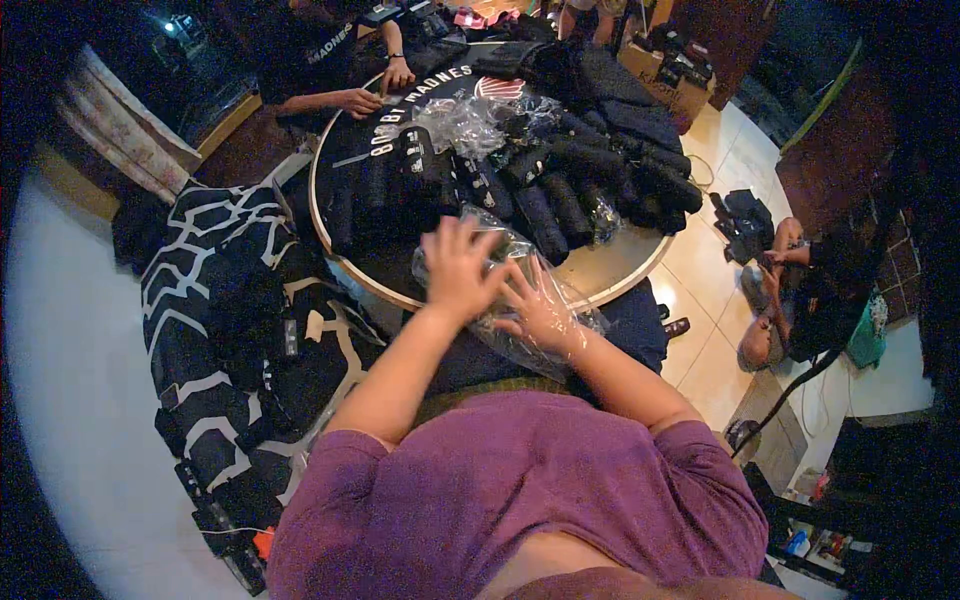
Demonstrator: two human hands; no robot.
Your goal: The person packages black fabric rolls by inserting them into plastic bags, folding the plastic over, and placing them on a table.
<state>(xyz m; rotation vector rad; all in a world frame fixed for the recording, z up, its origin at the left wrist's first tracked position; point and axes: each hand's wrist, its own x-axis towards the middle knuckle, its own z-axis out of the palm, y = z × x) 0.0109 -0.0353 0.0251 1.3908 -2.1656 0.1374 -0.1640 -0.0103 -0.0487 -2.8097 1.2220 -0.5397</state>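
A clear plastic bag (545, 350) lies at the near edge of the round table (625, 270). Over its upper left part is my left hand (462, 268), fingers spread and slightly blurred. My right hand (545, 312) is inside or under the clear plastic, its fingers apart and pointing up and left, close to my left hand. Just beyond both hands are rolled black garments (540, 220). A heap of crumpled clear plastic bags (465, 125) rests farther back on the table, beside a black cloth with white lettering (425, 95).
Across the table at the upper left, a co-worker's hands (375, 95) touch the black cloth. Another person (800, 290) sits on the floor at the right. Black-and-white patterned fabric (225, 300) is piled at the left. A cardboard box (665, 85) stands behind.
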